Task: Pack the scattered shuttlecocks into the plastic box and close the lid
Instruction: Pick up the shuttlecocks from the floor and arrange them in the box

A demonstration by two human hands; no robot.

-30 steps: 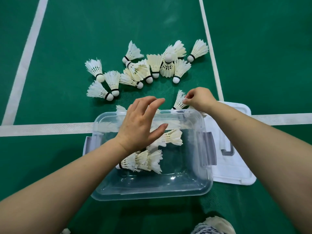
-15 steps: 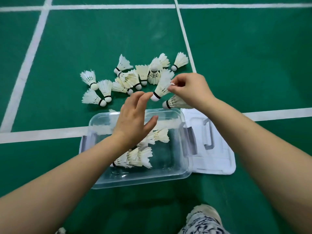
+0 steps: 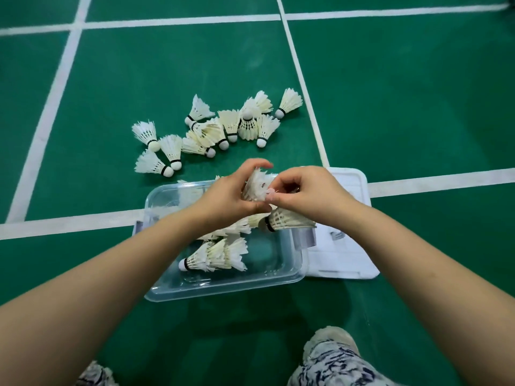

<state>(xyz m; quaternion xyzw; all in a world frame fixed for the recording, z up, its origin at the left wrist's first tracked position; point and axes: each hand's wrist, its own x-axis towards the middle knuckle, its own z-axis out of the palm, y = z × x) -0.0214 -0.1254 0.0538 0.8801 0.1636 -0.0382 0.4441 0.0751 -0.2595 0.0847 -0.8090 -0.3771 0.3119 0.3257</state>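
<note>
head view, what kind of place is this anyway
Most likely a badminton court. The green sports floor is marked with white painted lines, and a loose heap of feather shuttlecocks lies on it beyond the clear plastic box.

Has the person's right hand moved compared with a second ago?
Yes. Judged against the plastic box, the right hand has drawn in from beyond its far right corner to over that corner, meeting the left hand on a shuttlecock.
</note>
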